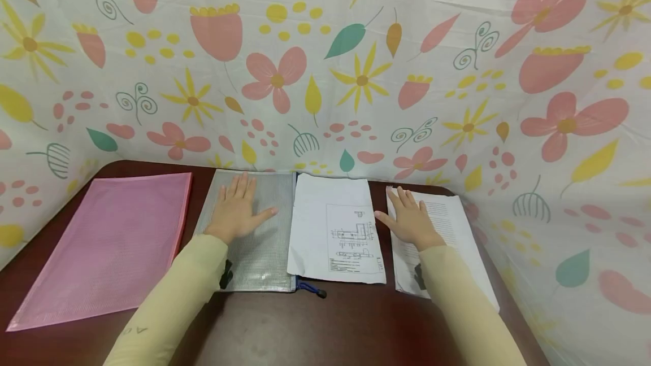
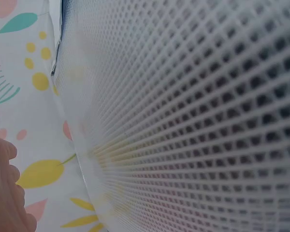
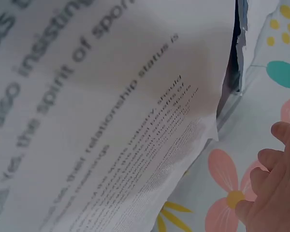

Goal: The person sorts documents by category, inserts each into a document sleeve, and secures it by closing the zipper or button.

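Observation:
My left hand (image 1: pixel 236 210), fingers straight and thumb spread, is over the upper part of a clear mesh zip pouch (image 1: pixel 259 270). The pouch's grid (image 2: pixel 183 121) fills most of the left wrist view. Over on the right, my right hand (image 1: pixel 412 222) is spread flat above a stack of printed papers (image 1: pixel 470 258). Lines of English text on the top page (image 3: pixel 111 121) show up close in the right wrist view. Between the hands lies a white sheet with a technical drawing (image 1: pixel 315 230), overlapping the pouch's blue-edged right side. Neither hand grips anything.
A pink mesh zip pouch (image 1: pixel 122 230) lies at the left of the dark reddish-brown table (image 1: pixel 285 332). A blue zipper pull (image 1: pixel 311 288) sticks out below the drawing sheet. Flower-printed white cloth (image 1: pixel 325 72) hangs behind the table and along both sides.

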### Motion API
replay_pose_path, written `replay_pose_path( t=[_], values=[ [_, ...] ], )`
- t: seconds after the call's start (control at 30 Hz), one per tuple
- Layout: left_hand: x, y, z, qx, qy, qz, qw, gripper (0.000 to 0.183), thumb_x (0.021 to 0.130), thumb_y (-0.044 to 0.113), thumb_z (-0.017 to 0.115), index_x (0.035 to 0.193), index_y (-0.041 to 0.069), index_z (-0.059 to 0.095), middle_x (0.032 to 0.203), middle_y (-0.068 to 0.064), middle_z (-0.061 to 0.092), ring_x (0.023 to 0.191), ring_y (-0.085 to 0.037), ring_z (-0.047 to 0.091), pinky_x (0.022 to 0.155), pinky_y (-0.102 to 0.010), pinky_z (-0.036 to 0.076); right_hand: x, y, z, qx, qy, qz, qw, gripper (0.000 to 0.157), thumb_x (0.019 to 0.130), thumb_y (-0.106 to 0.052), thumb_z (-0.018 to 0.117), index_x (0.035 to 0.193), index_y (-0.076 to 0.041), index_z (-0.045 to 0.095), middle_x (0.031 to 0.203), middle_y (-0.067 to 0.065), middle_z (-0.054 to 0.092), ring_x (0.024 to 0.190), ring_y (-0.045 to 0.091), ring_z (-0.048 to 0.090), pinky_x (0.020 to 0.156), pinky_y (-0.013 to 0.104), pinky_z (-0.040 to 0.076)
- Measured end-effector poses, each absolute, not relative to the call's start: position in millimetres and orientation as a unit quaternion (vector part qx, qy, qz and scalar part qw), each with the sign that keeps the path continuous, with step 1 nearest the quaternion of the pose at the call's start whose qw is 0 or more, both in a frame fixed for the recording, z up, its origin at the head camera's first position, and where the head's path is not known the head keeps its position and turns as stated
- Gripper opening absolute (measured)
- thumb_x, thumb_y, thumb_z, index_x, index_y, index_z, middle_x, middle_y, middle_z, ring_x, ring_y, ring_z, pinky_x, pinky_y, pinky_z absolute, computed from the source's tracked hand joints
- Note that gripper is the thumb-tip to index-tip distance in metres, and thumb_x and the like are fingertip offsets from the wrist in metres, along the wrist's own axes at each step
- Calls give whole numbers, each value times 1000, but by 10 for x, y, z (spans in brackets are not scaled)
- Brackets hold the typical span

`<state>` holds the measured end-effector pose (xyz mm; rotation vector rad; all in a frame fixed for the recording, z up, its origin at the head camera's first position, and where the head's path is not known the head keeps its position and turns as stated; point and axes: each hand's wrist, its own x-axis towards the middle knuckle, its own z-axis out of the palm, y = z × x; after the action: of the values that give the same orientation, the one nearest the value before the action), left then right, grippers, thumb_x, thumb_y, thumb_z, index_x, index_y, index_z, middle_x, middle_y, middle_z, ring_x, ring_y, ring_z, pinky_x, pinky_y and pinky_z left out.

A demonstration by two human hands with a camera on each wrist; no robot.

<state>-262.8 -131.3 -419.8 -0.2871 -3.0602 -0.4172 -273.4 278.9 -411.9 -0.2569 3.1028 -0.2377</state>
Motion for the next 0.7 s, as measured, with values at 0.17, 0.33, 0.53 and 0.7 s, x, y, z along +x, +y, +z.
replay_pose_path(
  t=[0.17,0.33,0.53,0.7],
  values=[
    [-2614,-1293,-4198,-93,-986,-134,14,99,85,74,34,152,5,9,159,-16,-6,147,-36,-3,116,-57,1,-2724,2787,-4136,-82,994,-76,15,84,92,-65,34,152,-10,15,158,20,7,145,40,5,112,65,4],
    [-2594,-1282,-4198,-96,-986,-137,4,98,87,72,36,151,3,9,159,-17,-6,146,-36,-3,115,-57,1,-2719,2783,-4157,-82,994,-76,16,83,92,-64,34,152,-10,15,158,20,9,145,40,6,112,65,5],
    [-2594,-1277,-4214,-97,-986,-136,0,99,86,73,36,151,2,11,159,-18,-4,147,-35,-2,115,-57,2,-2715,2787,-4180,-83,993,-80,16,85,92,-66,34,151,-8,18,157,21,11,145,41,8,111,65,6],
    [-2608,-1264,-4219,-101,-986,-134,5,98,87,71,38,151,2,12,159,-18,-2,147,-36,-2,115,-58,3,-2722,2800,-4231,-82,993,-79,12,86,91,-67,34,151,-8,18,157,21,13,144,41,9,111,65,7]
  ],
)
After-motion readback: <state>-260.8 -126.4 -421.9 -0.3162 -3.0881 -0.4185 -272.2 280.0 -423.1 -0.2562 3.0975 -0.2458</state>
